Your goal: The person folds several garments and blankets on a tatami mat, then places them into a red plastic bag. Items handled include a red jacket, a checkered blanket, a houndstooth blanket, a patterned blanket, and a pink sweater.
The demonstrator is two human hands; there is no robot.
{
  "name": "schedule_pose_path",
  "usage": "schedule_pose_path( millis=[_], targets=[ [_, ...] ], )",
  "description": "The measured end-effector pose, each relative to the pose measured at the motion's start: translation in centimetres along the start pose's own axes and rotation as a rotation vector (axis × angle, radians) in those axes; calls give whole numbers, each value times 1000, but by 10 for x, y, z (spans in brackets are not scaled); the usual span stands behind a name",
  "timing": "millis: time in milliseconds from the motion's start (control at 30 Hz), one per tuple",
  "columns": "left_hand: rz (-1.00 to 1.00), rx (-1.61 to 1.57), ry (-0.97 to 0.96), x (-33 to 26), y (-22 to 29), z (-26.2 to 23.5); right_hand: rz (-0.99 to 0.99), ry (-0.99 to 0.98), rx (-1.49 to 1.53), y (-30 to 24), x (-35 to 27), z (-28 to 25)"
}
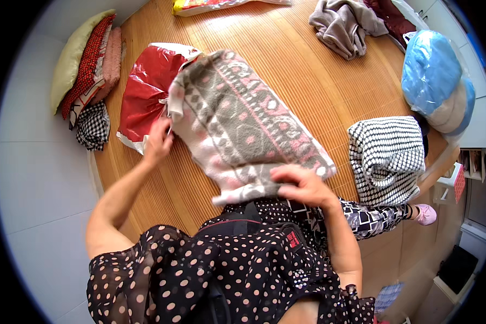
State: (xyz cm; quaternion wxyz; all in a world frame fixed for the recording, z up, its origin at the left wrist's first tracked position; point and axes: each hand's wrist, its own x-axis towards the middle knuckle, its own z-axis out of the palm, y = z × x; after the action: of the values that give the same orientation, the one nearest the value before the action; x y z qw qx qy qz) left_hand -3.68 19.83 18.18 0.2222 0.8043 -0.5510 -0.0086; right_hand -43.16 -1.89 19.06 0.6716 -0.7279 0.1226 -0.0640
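A soft fleece cloth (243,119) in grey, pink and white patterns lies stretched out in front of me, its near end close to my lap. To its left, partly under its far corner, is a shiny red plastic bag (146,89) with white edges, its side drawn into creases. My left hand (159,141) is closed where the bag's creased edge meets the cloth; what its fingers pinch is hidden. Over the cloth's near right end, my right hand (305,186) rests with thumb and fingers apart.
All this lies on a slatted brown mat (302,81). A folded black-and-white knit (386,159) is at the right, with a blue bundle in clear plastic (432,73) beyond it. A taupe garment (345,27) lies far right; stacked cushions (86,65) lean against the left wall.
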Motion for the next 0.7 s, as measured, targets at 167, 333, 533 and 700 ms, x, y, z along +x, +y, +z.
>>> schedule_pose_path(
  millis=[167,333,533,700],
  targets=[
    [-973,-572,-116,-79,35,77,404,594,-558,64,-17,-32],
    [-860,-558,-40,-19,82,113,547,631,-631,60,-15,-36],
    [-735,-748,43,72,83,142,264,873,-1252,29,36,-87],
    [-236,-281,442,145,106,129,230,782,-1032,45,50,-70]
  ],
)
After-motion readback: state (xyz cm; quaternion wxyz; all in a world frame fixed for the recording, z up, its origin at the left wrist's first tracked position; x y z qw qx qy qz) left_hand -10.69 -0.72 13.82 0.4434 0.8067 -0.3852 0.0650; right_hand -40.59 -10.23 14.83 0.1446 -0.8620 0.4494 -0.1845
